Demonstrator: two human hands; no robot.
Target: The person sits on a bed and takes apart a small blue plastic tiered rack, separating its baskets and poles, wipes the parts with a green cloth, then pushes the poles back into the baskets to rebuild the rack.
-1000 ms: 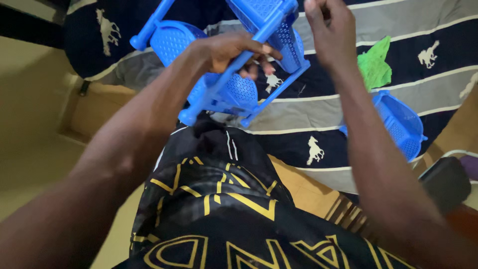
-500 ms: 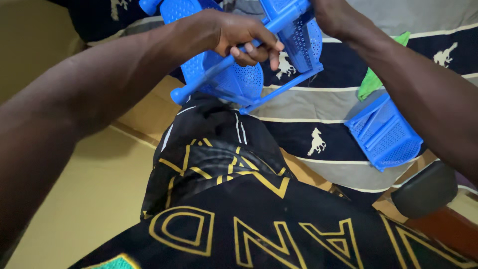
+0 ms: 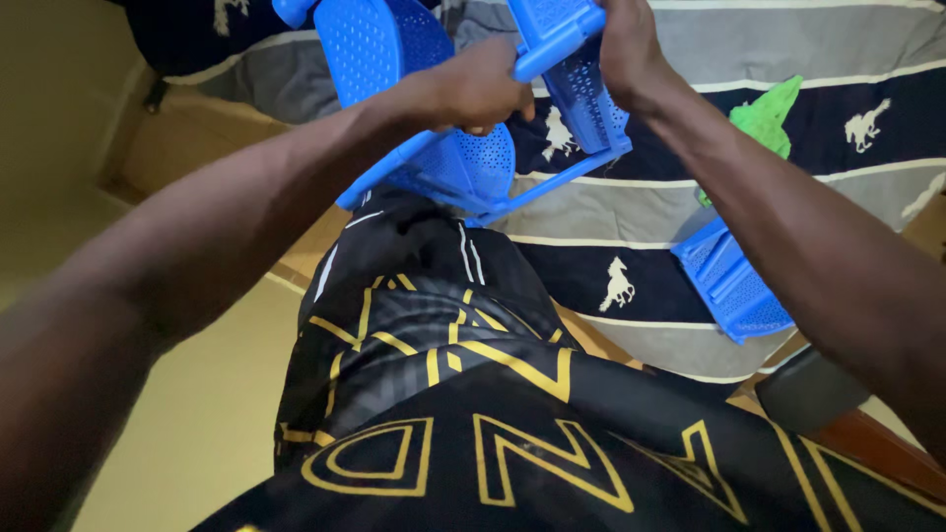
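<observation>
Two hands grip one blue plastic rack (image 3: 463, 167) in the head view, over a striped blanket (image 3: 788, 49). The left hand (image 3: 473, 89) is closed around a blue bar of the rack, fingers curled under it. The right hand (image 3: 626, 49) is clamped on the top edge of a perforated panel (image 3: 591, 103), and its fingertips are cut off by the top of the picture. The rack hangs between and just below both hands, above the person's lap.

There are no packages or signs. The blanket has navy and grey bands with thin white lines and small white horse figures (image 3: 619, 286). The black shirt (image 3: 473, 433) near the bottom carries large gold outline letters.

Below the right forearm lies a second blue piece (image 3: 734, 281), partly hidden by the arm. Beside that arm a green piece (image 3: 769, 113) lies on the blanket; its kind is hard to tell. A dark object (image 3: 813, 389) at the lower right is half covered and unclear. The upper part of the rack goes out of the picture.

Compared with half a second ago, the hands sit closer together and the left hand has moved to the bar nearer the panel.
</observation>
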